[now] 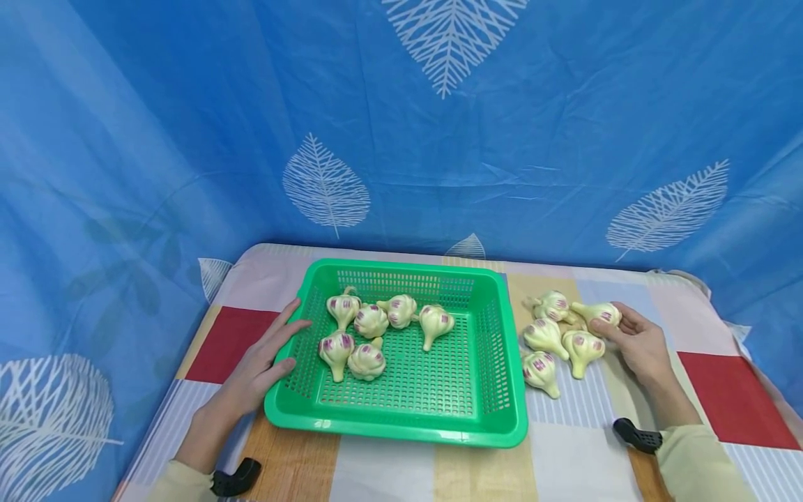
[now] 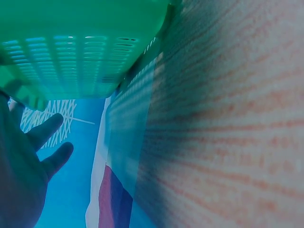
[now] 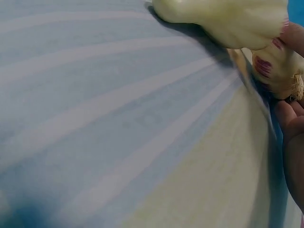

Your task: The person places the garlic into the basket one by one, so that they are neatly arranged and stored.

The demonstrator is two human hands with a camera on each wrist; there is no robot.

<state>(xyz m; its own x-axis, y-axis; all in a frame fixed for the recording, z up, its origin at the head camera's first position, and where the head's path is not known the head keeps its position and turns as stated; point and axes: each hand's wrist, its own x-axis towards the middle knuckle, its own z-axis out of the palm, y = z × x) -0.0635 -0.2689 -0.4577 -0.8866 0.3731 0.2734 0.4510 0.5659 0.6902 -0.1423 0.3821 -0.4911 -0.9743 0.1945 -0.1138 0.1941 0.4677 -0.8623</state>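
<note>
A green plastic basket (image 1: 401, 436) with perforated walls holds several garlic bulbs (image 1: 366, 360), white with purple marks, mostly in its left half. My left hand (image 1: 251, 373) is at the basket's left rim, fingers spread and fairly straight; in the left wrist view its fingers (image 2: 52, 128) show below the basket wall (image 2: 71, 61). To the right of the basket, my right hand (image 1: 646, 348) pinches a garlic bulb (image 1: 599, 315) between thumb and fingers, its stem pointing left. In the right wrist view that bulb (image 3: 268, 66) sits by the fingertips, partly behind a nearer bulb (image 3: 232, 23).
Several more garlic bulbs (image 1: 544, 336) lie clustered between the basket's right wall and my right hand. A patchwork-patterned cloth (image 1: 383, 470) covers the table, with wood-look patches. Blue curtains (image 1: 533, 139) with white leaf prints hang behind and at the sides.
</note>
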